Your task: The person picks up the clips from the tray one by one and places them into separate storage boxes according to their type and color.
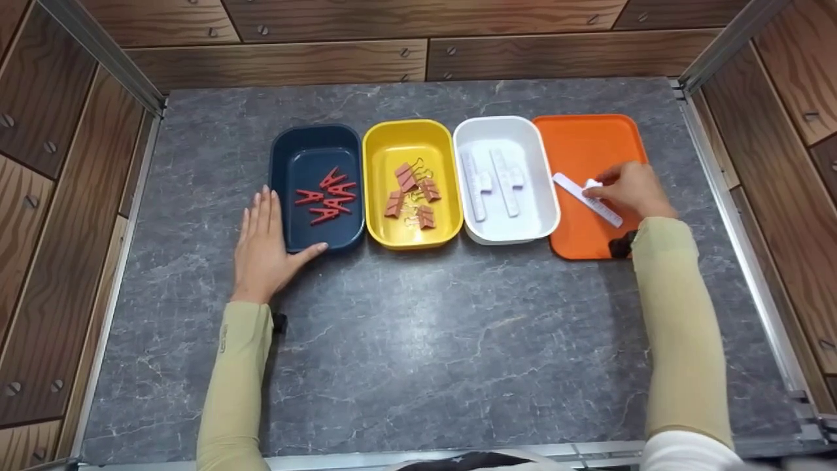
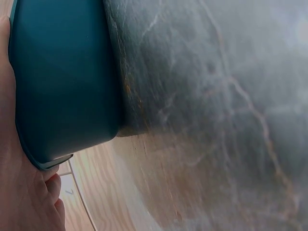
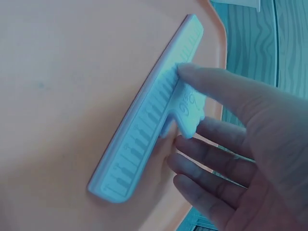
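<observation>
My right hand (image 1: 631,190) pinches the tab of a long white sealing clip (image 1: 602,207) between thumb and fingers, over the orange tray (image 1: 575,243). Close up in the right wrist view, the clip (image 3: 144,120) shows printed marks along its bar. My left hand (image 1: 265,245) lies against the near left corner of the dark blue bin (image 1: 316,134), fingers straight along its side and thumb at the front rim. Inside that bin is a heap of red clothespins (image 1: 332,198). Two more white sealing clips (image 1: 505,186) lie in the white bin (image 1: 513,235).
Between the blue and white bins stands a yellow bin (image 1: 412,243) holding several pinkish binder clips (image 1: 407,176). All the containers sit side by side in a row on the grey marbled table (image 1: 418,366). Wood-patterned panels (image 1: 274,62) enclose the table at the back and sides.
</observation>
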Motion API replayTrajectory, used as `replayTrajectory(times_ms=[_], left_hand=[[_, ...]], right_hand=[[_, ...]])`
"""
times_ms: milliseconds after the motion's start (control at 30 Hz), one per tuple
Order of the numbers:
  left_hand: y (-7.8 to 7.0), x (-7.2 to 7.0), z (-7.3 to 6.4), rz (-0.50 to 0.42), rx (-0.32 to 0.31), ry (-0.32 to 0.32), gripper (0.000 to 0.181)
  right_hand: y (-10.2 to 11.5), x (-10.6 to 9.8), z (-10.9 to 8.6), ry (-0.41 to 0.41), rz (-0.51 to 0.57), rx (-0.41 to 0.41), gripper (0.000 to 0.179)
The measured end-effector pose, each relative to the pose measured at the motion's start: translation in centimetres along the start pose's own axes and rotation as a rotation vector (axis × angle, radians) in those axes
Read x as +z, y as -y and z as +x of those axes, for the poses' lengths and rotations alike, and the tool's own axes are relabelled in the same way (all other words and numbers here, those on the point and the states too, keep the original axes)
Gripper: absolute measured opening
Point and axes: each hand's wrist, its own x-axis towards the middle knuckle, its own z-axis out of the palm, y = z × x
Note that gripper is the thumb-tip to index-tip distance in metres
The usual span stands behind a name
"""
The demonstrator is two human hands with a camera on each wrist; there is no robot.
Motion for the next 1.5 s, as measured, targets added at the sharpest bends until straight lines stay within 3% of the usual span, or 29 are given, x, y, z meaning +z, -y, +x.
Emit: replayTrajectory(times_ms=[700, 1033, 1500], left_hand=[[-0.1, -0.1, 0.2, 0.0, 0.01, -0.008, 0.129], [-0.2, -0.1, 0.1, -0.008, 0.005, -0.009, 0.129], [0.1, 0.1, 0.0, -0.012, 0.003, -0.006, 0.13]], right_hand=[[0.7, -0.2, 0.1, 0.035, 0.083, 0.131, 0.051], [1.0, 0.0, -0.3, -0.004, 0.078, 0.116, 0.048], [0.8, 1.1, -1.0, -0.069, -0.021, 0.021, 0.044]])
